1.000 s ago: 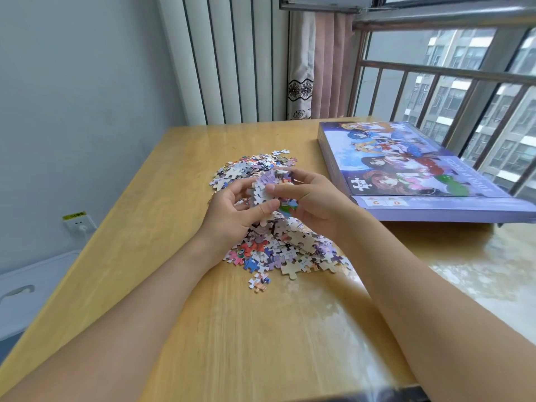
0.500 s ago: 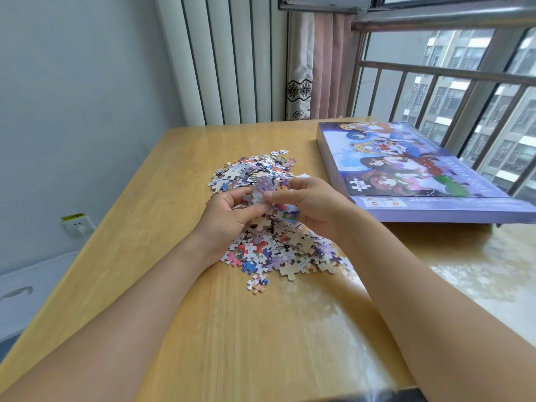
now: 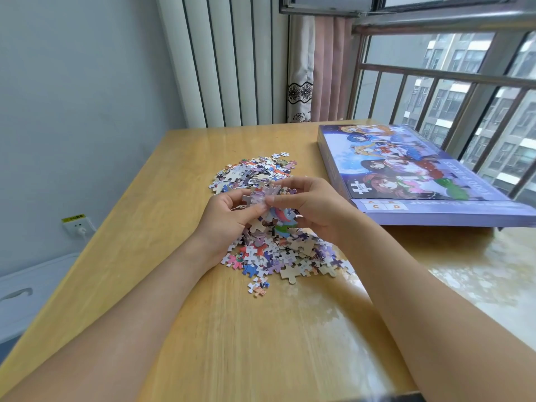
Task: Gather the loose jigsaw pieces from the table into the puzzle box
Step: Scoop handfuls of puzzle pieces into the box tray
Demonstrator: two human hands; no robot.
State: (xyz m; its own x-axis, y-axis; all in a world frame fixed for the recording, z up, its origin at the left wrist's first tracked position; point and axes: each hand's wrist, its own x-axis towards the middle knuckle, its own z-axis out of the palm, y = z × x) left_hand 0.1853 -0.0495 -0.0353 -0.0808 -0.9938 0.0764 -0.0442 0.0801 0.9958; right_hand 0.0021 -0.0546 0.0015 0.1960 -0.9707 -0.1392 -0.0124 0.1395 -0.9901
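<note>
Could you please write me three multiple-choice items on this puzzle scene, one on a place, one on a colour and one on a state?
1. Where does the puzzle box lie relative to the pile of loose pieces?
A. To the person's right of it
B. To the person's left of it
C. Under it

2. What colour are the side walls of the box?
A. Red
B. Purple
C. Green

3. What are the two hands doing?
A. Lying flat on the table
B. Lifting the box lid
C. Holding a clump of pieces between them above the pile

Answers:
1 A: the box sits by the window railing, right of the pile.
2 B: its near edge shows lilac purple.
3 C: the left hand and right hand both have a grip on the clump with curled fingers.
</note>
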